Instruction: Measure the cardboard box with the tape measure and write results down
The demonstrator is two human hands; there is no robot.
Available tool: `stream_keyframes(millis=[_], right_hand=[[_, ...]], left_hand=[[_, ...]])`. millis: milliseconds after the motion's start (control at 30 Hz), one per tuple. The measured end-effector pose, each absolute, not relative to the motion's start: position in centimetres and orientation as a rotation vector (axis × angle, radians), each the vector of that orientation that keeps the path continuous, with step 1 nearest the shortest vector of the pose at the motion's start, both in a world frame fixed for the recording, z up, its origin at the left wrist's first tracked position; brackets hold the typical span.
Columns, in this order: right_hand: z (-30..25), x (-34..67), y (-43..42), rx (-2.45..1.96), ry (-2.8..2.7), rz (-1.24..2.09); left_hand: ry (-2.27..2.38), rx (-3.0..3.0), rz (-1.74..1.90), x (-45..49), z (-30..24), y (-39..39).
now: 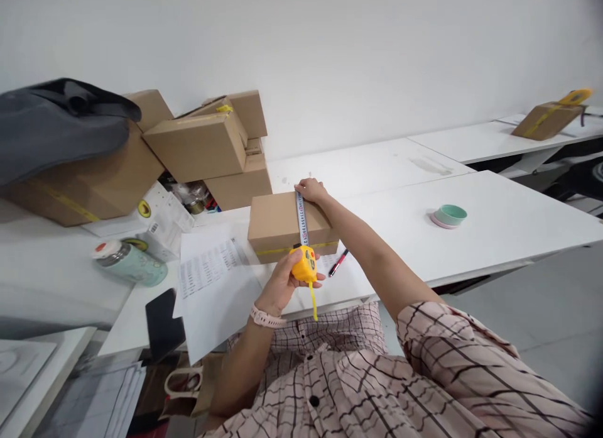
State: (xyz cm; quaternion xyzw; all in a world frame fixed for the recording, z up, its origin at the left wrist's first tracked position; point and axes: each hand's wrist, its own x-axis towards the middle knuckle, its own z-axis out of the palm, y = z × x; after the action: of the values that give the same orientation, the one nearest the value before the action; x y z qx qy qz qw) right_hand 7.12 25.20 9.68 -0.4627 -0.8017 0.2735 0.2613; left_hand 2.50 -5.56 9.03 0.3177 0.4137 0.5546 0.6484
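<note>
My left hand (281,281) is wrapped round a yellow tape measure (305,264), which has a yellow strap dangling from it. Its blade (302,218) is pulled out across the top of a brown cardboard box (276,218). At the far edge of the box, my right hand (311,190) pinches the end of the blade. A strip of yellow tape runs along the near side of the box. Beside its near right corner lies a red and black pen (338,262), partly over a printed sheet.
Printed papers (211,287) and a black flat object (164,325) lie to the left. A mint bottle (132,262) rests near stacked cardboard boxes (198,149). Rightward sits a green round dish (451,215). Another taped box (541,120) stands at the far right.
</note>
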Motion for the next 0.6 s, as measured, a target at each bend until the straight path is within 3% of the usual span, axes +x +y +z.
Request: stream_keyframes(millis=[367, 467, 600], right_hand=[[10.6, 8.4, 23.9, -1.081, -2.133, 0.974], [11.6, 10.8, 23.5, -0.922, -1.899, 1.097], [11.0, 17.1, 21.5, -0.943, -1.561, 1.004]], left_hand=[[0.964, 0.674, 1.270, 4.4, 8.2, -5.9], [1.036, 0.754, 1.307, 3.1, 9.0, -7.2], [1.320, 0.935, 1.577, -0.6, 8.4, -9.6]])
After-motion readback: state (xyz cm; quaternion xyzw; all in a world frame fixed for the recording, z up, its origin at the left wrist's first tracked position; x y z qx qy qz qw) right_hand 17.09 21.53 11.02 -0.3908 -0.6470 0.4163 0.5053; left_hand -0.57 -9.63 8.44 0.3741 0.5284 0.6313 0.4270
